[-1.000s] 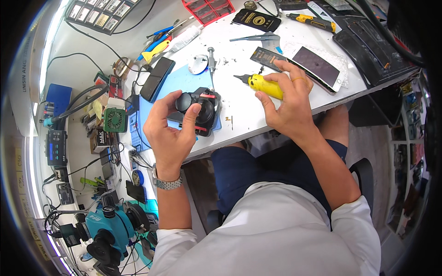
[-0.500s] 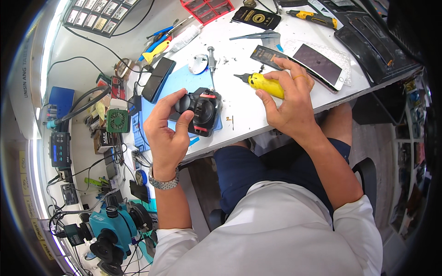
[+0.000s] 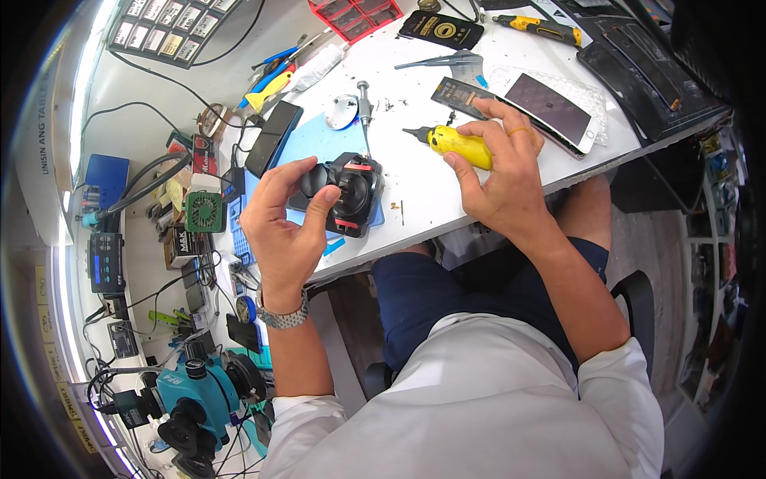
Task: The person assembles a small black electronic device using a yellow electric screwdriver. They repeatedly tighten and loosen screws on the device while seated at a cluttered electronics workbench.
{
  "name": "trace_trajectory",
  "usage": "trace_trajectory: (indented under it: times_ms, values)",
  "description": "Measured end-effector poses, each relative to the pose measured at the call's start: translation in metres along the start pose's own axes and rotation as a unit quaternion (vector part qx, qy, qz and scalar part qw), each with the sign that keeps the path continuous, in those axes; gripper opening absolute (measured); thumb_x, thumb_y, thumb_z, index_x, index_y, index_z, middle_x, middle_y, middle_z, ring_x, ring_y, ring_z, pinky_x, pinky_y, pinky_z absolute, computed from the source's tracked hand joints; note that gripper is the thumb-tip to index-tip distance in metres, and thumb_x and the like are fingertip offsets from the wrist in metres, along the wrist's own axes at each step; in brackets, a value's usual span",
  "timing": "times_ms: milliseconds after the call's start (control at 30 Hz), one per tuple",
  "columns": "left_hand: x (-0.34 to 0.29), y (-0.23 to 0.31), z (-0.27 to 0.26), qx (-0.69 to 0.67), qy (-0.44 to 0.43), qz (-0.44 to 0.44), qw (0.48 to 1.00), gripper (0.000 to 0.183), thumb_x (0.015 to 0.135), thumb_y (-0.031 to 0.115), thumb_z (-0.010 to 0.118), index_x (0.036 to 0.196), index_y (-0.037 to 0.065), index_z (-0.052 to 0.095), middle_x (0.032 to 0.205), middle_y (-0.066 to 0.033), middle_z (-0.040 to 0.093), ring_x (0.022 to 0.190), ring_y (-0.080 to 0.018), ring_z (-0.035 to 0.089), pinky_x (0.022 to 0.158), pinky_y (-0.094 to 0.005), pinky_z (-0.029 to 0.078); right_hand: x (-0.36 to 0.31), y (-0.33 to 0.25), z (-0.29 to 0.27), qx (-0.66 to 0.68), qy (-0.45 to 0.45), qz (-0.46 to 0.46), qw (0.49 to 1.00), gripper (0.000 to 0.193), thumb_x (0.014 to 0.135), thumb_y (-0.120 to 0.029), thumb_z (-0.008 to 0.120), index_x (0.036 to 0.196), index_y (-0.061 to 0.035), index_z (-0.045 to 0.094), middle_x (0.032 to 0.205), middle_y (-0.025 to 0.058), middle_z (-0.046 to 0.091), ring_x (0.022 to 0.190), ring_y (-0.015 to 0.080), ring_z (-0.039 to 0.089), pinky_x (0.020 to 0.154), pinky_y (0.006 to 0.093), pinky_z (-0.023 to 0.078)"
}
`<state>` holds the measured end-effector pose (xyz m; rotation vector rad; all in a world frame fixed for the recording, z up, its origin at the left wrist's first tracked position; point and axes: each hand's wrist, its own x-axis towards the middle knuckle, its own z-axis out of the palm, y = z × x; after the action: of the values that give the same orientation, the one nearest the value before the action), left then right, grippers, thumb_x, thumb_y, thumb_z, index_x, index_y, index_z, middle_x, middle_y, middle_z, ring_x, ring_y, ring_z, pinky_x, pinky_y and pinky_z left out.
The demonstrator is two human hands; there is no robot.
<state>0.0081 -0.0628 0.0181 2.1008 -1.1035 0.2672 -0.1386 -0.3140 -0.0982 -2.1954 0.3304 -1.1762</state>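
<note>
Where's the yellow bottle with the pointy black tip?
In the head view, the yellow, black-tipped bottle is right of centre, partly covered by the right hand, below the thin black rectangular piece and left of the white-framed phone.

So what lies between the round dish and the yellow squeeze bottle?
The head view shows a silver screwdriver, then small dark scraps toward the yellow squeeze bottle.

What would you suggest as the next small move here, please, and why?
Perhaps bring the yellow bottle slightly nearer the black clamp: the right hand is around the bottle, its dark nozzle points leftward, apart from the clamp, and the left hand has hold of the clamp.
</note>
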Motion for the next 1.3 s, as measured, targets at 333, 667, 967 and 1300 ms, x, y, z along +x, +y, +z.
trace_trajectory:
  times_ms: [333, 667, 967, 1300]
  values:
    - [-0.0005, -0.0016, -0.0029, -0.133, -0.034, -0.042, 0.99, 0.046, 0.097, 0.002, 0.092, 0.139, -0.005, 0.076, 0.124, -0.0135, 0.081, 0.112, -0.0191, 0.079, 0.102, -0.0338, 0.063, -0.0003, 0.0006, 0.001, 0.002, 0.002, 0.005, 1.0, 0.039, 0.087, -0.011, 0.092, 0.124, -0.0074, 0.077, 0.152, 0.0212, 0.065, 0.142, 0.0411, 0.06, 0.119, 0.0565, 0.036]
    - [0.0055, 0.0018, -0.0067, 0.033, -0.014, -0.012, 0.999, 0.048, 0.087, 0.021, 0.104, 0.123, -0.003, 0.083, 0.108, -0.0134, 0.083, 0.096, -0.0218, 0.079, 0.088, -0.0339, 0.061, -0.0003, 0.0017, -0.0003, 0.005, 0.005, 0.002, 1.0, 0.039, 0.088, -0.01, 0.092, 0.123, -0.0074, 0.077, 0.152, 0.0208, 0.066, 0.142, 0.0411, 0.06, 0.119, 0.0558, 0.036]
    - [0.0055, 0.0044, -0.006, 0.015, -0.017, 0.03, 0.999, 0.041, 0.09, 0.009, 0.098, 0.127, -0.002, 0.085, 0.115, -0.0148, 0.084, 0.101, -0.0244, 0.08, 0.091, -0.0343, 0.061, 0.0006, 0.0001, -0.0001, -0.001, 0.003, 0.001, 1.0, 0.037, 0.09, -0.011, 0.091, 0.123, -0.0072, 0.076, 0.151, 0.0209, 0.066, 0.143, 0.0402, 0.059, 0.12, 0.0559, 0.035]
    - [0.0008, 0.0005, -0.0042, -0.057, -0.029, -0.011, 0.998, 0.042, 0.091, 0.001, 0.093, 0.132, -0.002, 0.081, 0.125, -0.0176, 0.084, 0.11, -0.0265, 0.082, 0.1, -0.0366, 0.063, 0.0008, 0.0009, -0.0007, -0.002, -0.004, 0.001, 1.0, 0.035, 0.092, -0.011, 0.09, 0.124, -0.0063, 0.076, 0.152, 0.0219, 0.066, 0.143, 0.0401, 0.059, 0.12, 0.0554, 0.035]
